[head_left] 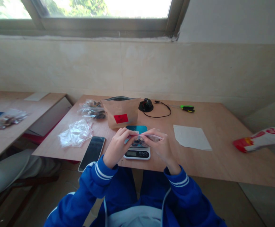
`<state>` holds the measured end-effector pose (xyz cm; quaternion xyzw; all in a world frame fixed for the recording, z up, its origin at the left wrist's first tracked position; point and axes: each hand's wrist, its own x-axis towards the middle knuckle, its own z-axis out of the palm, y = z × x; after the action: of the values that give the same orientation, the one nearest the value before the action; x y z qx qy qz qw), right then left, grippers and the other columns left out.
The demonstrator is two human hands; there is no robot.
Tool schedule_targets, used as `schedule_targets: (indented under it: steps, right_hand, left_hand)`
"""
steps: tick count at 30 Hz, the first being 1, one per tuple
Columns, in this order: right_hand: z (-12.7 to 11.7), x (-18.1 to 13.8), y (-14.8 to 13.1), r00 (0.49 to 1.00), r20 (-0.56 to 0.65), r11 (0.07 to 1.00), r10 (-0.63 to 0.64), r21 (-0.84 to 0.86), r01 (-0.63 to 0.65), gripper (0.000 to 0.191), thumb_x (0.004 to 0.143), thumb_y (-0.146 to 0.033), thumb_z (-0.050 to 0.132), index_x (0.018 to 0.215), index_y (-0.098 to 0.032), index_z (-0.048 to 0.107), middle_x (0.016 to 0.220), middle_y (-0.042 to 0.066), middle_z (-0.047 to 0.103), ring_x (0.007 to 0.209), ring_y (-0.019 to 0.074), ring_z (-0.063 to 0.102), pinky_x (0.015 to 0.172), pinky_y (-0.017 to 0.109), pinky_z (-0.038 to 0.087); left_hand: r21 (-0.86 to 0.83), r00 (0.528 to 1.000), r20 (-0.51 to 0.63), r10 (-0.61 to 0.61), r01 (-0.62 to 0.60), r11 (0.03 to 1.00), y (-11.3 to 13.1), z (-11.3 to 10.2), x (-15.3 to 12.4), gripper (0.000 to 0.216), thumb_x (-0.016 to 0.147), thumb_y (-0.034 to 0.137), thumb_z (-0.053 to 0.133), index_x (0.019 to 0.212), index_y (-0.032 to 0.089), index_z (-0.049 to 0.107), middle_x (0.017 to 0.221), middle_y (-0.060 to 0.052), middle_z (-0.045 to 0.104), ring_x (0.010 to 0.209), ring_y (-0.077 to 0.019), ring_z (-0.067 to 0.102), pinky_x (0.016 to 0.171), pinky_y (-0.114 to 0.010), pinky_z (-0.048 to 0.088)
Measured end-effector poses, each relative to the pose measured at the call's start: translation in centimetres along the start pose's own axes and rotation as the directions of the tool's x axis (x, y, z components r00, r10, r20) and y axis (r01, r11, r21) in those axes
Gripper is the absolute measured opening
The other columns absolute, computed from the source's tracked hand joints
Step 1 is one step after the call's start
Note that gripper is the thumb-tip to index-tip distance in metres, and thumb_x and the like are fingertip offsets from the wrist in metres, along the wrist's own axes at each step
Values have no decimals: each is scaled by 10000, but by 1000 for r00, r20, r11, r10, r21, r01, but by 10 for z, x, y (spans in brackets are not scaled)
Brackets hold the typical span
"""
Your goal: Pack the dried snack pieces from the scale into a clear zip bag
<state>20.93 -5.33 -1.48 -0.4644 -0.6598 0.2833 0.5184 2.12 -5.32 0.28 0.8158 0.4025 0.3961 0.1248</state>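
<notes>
- Head view: a small clear bag [144,138] is being pinched along its top edge by the left hand [117,147] and the right hand [160,145], both closed on it.
- The bag is being held just above a digital scale [137,153], near the table's [222,157] front edge.
- A phone [92,153] is lying at nine o'clock of the scale, a brown paper bag [121,113] at twelve, a white sheet [191,137] at two.

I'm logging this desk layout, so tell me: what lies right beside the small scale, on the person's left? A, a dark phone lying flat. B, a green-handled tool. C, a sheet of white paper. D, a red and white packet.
A: the dark phone lies flat at the table's near edge, just left of the scale.
</notes>
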Motion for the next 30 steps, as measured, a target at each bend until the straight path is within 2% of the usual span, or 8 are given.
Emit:
schedule_targets:
  steps: [6, 12, 14, 16, 18, 20, 23, 30]
  right_hand:
    - [1, -3, 10, 993, -57, 990, 99, 109, -92, 134, 806, -350, 701, 800, -220, 733, 805, 24, 720, 768, 182, 671, 720, 306, 519]
    - [-13, 10, 7, 983, 87, 975, 159, 145, -170, 231, 814, -416, 680, 909, -210, 725, 913, 41, 744, 821, 196, 694, 721, 306, 537]
    - [-20, 13, 1, 995, 53, 995, 86, 47, -88, 228, 832, -393, 667, 970, -217, 709, 982, 44, 740, 895, 206, 689, 804, 340, 522]
    - [-23, 14, -9, 997, 17, 980, -72, -186, 74, 181, 841, -354, 672, 969, -231, 706, 980, 34, 739, 935, 212, 666, 894, 382, 463]
    - [-21, 11, -21, 966, 80, 859, -248, -443, 257, 115, 867, -302, 654, 946, -237, 707, 961, 23, 738, 963, 216, 635, 956, 412, 383]
    - [-15, 7, -33, 922, 182, 709, -343, -594, 381, 107, 911, -256, 597, 939, -228, 696, 944, 22, 736, 990, 222, 609, 986, 423, 329]
    - [-10, 3, -44, 889, 275, 605, -366, -655, 452, 153, 947, -231, 534, 893, -209, 676, 877, 26, 734, 937, 211, 599, 975, 408, 319]
    - [-7, 8, -37, 880, 199, 649, -432, -609, 457, 239, 873, -59, 528, 759, -219, 663, 709, 1, 700, 773, 173, 608, 839, 351, 344]
  left_hand:
    - [-44, 995, -46, -93, 91, 995, -2, -7, -2, 65, 898, 234, 603, 907, 201, 658, 863, -23, 654, 834, -149, 623, 770, -270, 513]
    - [-17, 995, -59, -77, 77, 997, -5, -12, 4, 69, 900, 192, 584, 860, 195, 639, 849, -22, 642, 834, -155, 609, 763, -277, 511]
    - [9, 996, -58, -73, 74, 997, -5, -11, 5, 96, 897, 158, 566, 839, 193, 633, 827, -23, 631, 828, -161, 596, 747, -282, 508]
    - [42, 996, -61, -60, 63, 997, -3, -10, 6, 129, 891, 119, 539, 824, 190, 623, 804, -25, 617, 819, -168, 583, 732, -288, 502]
    - [73, 997, -68, -35, 40, 997, 1, -7, 7, 160, 882, 79, 510, 811, 185, 608, 794, -27, 608, 811, -172, 572, 727, -293, 496]
    - [95, 996, -88, -9, 17, 995, 5, -6, 8, 180, 871, 49, 493, 797, 181, 592, 789, -27, 607, 800, -172, 564, 724, -295, 492]
    - [113, 994, -112, 11, 1, 994, 9, -7, 11, 197, 865, 31, 481, 788, 183, 580, 791, -23, 613, 787, -171, 562, 716, -295, 487]
    - [127, 998, -15, 64, -61, 990, 9, -12, 4, 222, 931, 96, 435, 857, 183, 625, 816, -29, 615, 750, -140, 606, 672, -252, 506]
